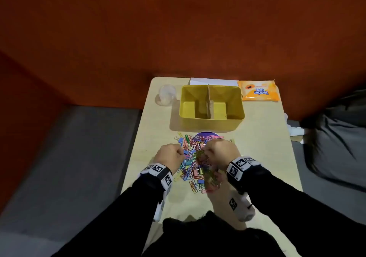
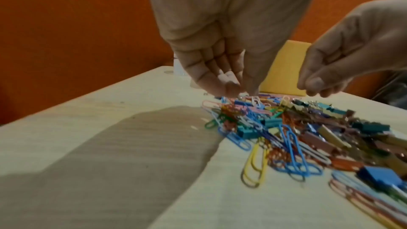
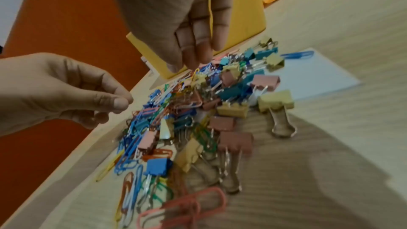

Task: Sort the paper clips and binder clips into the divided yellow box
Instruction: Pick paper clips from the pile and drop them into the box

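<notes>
A heap of coloured paper clips and binder clips point(image 1: 193, 163) lies on the pale table, just in front of the yellow box point(image 1: 206, 125). A cardboard divider point(image 1: 210, 106) splits the box in two, and both halves look bare. My left hand point(image 1: 179, 153) hovers over the heap's left side. In the left wrist view my left hand point(image 2: 243, 91) pinches a white paper clip point(image 2: 255, 101) at the top of the heap between thumb and forefinger. My right hand point(image 3: 189, 63) reaches down on the right, fingertips pinched on an upright yellow paper clip point(image 3: 195, 74).
A clear plastic cup point(image 1: 166, 95) stands left of the box. An orange tissue pack point(image 1: 258, 91) lies to its right, and white paper point(image 1: 213, 81) behind it. A purple disc point(image 1: 206, 133) shows under the heap's far edge. The narrow table point(image 1: 267, 157) ends at an orange wall.
</notes>
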Tool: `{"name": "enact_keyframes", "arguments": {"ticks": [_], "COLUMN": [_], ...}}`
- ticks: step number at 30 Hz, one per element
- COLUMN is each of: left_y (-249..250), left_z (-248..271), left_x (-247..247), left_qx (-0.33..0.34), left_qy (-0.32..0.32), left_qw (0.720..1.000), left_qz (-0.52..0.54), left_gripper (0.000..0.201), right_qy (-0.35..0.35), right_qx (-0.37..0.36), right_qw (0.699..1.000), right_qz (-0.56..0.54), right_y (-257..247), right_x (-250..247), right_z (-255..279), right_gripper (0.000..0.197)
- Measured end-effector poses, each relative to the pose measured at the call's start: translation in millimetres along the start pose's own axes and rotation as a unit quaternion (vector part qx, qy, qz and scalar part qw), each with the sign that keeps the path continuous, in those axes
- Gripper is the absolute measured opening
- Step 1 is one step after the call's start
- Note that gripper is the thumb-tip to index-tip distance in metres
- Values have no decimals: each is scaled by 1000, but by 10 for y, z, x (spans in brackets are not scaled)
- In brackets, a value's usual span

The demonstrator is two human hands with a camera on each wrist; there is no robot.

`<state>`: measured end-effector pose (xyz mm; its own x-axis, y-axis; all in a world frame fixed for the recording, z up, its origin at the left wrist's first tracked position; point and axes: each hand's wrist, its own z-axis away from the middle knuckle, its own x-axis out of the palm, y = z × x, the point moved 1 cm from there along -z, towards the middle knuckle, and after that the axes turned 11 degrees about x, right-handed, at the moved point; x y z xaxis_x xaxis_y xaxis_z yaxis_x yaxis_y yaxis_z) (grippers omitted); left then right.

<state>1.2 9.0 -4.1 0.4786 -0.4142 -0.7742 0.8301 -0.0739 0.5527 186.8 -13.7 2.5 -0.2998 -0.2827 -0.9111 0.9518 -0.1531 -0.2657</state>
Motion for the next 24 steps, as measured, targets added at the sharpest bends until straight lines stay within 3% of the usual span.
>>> {"name": "enact_keyframes", "arguments": {"ticks": [5, 9, 16, 20, 24], "left_y": [-21, -28, 39, 81, 100], "left_z": [23, 6, 4, 34, 51], "left_x": [67, 62, 22, 20, 10], "left_qx": [-5, -10, -27, -30, -20], "left_qy": [-15, -25, -34, -24, -12], "left_qw": [999, 999, 999, 999, 997], "left_qz": [-31, -39, 10, 36, 78], "left_gripper": [35, 33, 10, 13, 21], "right_qy": [-12, -58, -40, 5, 3], "right_qx": [-95, -117, -105, -91, -56], "right_qw": [995, 990, 991, 996, 998], "right_qz": [7, 59, 67, 5, -21], "right_y": [-165, -257, -233, -214, -152], "right_x": [124, 191, 261, 254, 240], "right_z": [-118, -232, -230, -197, -147], "right_gripper": [40, 55, 33, 19, 22]}}
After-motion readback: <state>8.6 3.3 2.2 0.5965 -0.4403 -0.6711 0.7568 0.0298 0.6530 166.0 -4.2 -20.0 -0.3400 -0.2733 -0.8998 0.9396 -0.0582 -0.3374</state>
